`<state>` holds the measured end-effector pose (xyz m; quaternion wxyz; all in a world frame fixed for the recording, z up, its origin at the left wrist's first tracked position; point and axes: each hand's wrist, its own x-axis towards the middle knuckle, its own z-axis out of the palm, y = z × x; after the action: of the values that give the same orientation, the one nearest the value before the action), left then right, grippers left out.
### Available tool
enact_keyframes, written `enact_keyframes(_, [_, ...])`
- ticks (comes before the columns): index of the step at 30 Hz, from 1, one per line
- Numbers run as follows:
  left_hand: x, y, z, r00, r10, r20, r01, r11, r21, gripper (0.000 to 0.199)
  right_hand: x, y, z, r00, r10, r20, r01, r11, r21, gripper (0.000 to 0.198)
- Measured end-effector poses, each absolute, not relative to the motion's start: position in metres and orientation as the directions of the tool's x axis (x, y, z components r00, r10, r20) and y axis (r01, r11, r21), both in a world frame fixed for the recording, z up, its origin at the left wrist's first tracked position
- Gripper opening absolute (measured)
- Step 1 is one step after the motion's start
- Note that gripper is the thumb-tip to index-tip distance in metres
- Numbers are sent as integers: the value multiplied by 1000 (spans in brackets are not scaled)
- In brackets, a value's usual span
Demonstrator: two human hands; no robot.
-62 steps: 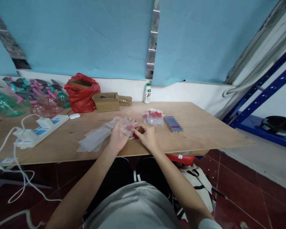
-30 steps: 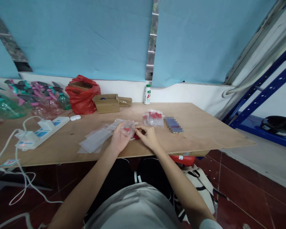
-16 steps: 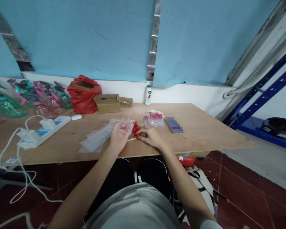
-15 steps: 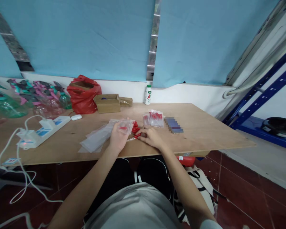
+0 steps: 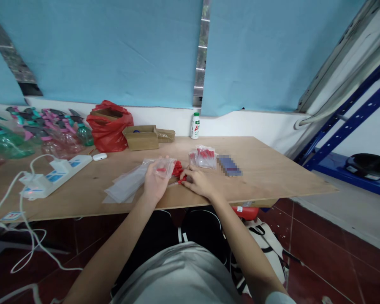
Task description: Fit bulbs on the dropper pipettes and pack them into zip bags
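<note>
My left hand (image 5: 154,185) is closed on a clear plastic bag (image 5: 167,166), and something red shows through the film. Pinched in the fingers of my right hand (image 5: 199,181) is a small red-handled tool (image 5: 181,180) with a thin, pale shaft pointing left. Its exact kind is too small to make out. Between the hands lies a pile of red-handled pieces (image 5: 177,168), partly hidden by the bag and fingers. Flat clear plastic bags (image 5: 123,186) are stacked beside my left hand. Beyond my right hand are clear bags with red pieces inside (image 5: 204,157).
A phone-like blurred rectangle (image 5: 229,165) lies right of the filled bags. A white bottle (image 5: 195,126) stands at the wall. Cardboard box (image 5: 142,139), red plastic bag (image 5: 110,131), spray bottles (image 5: 63,135) and a power strip (image 5: 57,177) with white cables occupy the left.
The red-handled tool in my right hand has shifted slightly left and its shaft shows less. My left hand keeps the bag in nearly the same place. The whole view has shifted slightly.
</note>
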<state>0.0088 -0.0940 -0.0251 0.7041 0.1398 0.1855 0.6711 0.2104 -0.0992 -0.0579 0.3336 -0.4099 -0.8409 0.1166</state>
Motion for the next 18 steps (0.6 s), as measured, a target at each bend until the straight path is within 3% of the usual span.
enact_keyframes(8, [5, -93, -26, -39, 999, -23, -923, -27, 383, 17, 215, -95, -57, -362, 764, 534, 501, 643, -579, 8])
enact_keyframes(15, [4, -92, -26, -92, 995, -25, -931, -77, 356, 14, 218, -98, -44, 19, 737, 676, 393, 616, -683, 18])
enact_keyframes(18, [5, -90, -27, -77, 996, -36, -929, -58, 365, 13, 218, -100, -41, 103, 713, 693, 333, 632, -700, 20])
